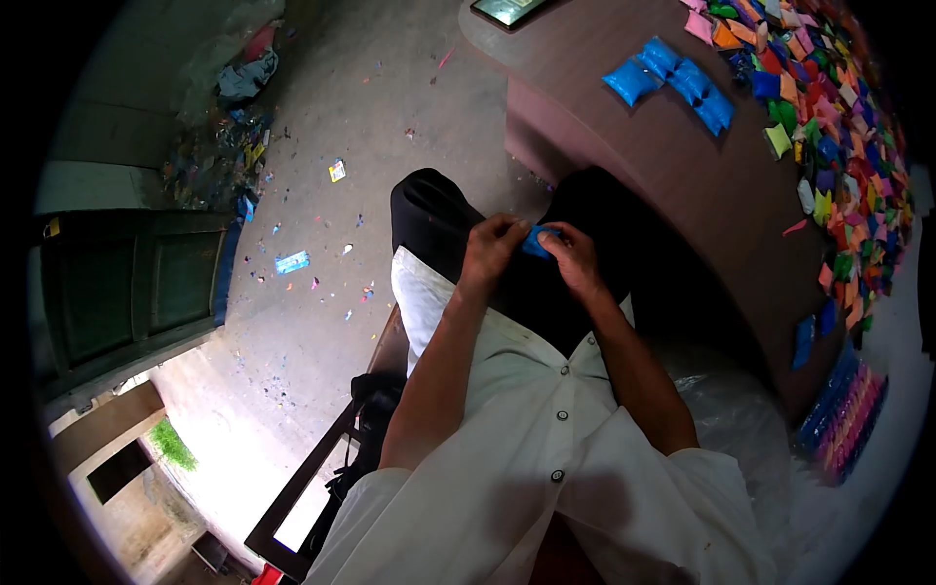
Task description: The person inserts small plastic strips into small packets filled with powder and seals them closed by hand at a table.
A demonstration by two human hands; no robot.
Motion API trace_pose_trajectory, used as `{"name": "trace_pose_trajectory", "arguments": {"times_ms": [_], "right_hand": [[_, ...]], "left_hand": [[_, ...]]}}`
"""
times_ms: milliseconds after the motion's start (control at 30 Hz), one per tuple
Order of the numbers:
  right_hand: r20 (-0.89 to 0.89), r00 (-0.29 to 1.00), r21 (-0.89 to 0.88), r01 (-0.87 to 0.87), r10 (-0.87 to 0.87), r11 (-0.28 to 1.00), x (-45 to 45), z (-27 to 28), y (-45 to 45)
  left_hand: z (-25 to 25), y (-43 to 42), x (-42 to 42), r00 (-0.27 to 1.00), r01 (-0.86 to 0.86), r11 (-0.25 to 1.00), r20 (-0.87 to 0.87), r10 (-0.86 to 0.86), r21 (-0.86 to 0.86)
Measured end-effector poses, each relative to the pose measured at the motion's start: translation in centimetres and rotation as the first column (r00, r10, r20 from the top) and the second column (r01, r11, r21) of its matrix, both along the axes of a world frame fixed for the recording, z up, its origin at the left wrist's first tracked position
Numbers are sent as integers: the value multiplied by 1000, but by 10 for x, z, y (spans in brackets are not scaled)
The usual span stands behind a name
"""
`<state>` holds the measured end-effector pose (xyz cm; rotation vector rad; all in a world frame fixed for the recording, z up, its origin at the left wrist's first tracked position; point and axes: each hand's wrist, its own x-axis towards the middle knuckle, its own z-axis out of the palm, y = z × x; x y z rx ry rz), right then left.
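Note:
A small blue packet (535,242) is held between my two hands above my lap. My left hand (490,251) pinches its left edge, and my right hand (572,255) grips its right side with the thumb on top. To the upper right, several joined blue packets (688,82) lie on the brown table (624,127). Beyond them spreads a large heap of small packets in many colours (829,127) along the table's right side.
A phone or tablet (507,10) lies at the table's far edge. Bundled blue and pink strips (843,414) are at the lower right, near clear plastic (726,400). Scraps litter the floor (390,107). A dark green door (136,288) stands at the left.

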<state>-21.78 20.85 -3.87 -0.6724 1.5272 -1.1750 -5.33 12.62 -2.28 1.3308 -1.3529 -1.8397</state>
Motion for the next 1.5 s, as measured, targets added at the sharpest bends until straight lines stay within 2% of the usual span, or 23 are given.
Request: {"name": "trace_pose_trajectory", "arguments": {"times_ms": [167, 200, 267, 333, 500, 600, 667, 733, 967, 1033, 1100, 1167, 1267, 1367, 1433, 1500], "right_hand": [[16, 1000, -16, 16, -16, 1000, 2, 4, 2], [62, 996, -40, 69, -67, 997, 3, 4, 2], [105, 988, -65, 119, -112, 991, 4, 3, 3], [127, 979, 0, 162, -161, 987, 6, 11, 4], [131, 986, -11, 105, -103, 994, 7, 15, 3], [150, 985, -4, 88, -86, 996, 3, 18, 4], [156, 985, 15, 65, -66, 998, -1, 18, 5], [189, 968, 7, 166, -165, 986, 0, 21, 6], [155, 975, 71, 152, -162, 986, -3, 29, 7], [57, 993, 7, 106, -106, 994, -4, 27, 9], [55, 990, 24, 126, -127, 992, -6, 28, 11], [55, 988, 35, 142, -144, 989, -7, 30, 12], [105, 961, 36, 252, -254, 967, -6, 31, 16], [61, 962, 38, 263, -265, 964, -5, 37, 20], [-4, 980, 54, 198, -198, 979, -7, 46, 20], [6, 975, 59, 220, -221, 974, -9, 44, 22]], "left_hand": [[1, 5, -2, 993, -57, 998, -102, 60, 32], [6, 4, -2, 992, -60, 998, -106, 63, 29], [17, 3, 1, 995, 98, 994, 8, -98, 49], [16, 4, 2, 996, 92, 995, -7, -92, 47], [5, 8, 4, 994, 79, 997, -76, -77, 23], [12, 12, 2, 993, 79, 996, -87, -75, 39], [19, 12, 0, 992, 57, 992, -118, -43, 111], [19, 12, -1, 986, 44, 990, -163, -22, 134], [1, 13, -3, 968, 49, 985, -252, -6, 167], [8, 16, -5, 972, 77, 984, -233, -38, 161], [13, 17, -7, 974, 109, 982, -215, -75, 151], [16, 16, -9, 965, 88, 973, -260, -30, 215], [17, 14, -12, 968, 111, 973, -245, -60, 201], [13, 15, -14, 964, 114, 973, -258, -60, 202], [12, 14, -14, 965, 141, 967, -248, -87, 210], [14, 13, -16, 964, 167, 961, -240, -113, 219]]}}
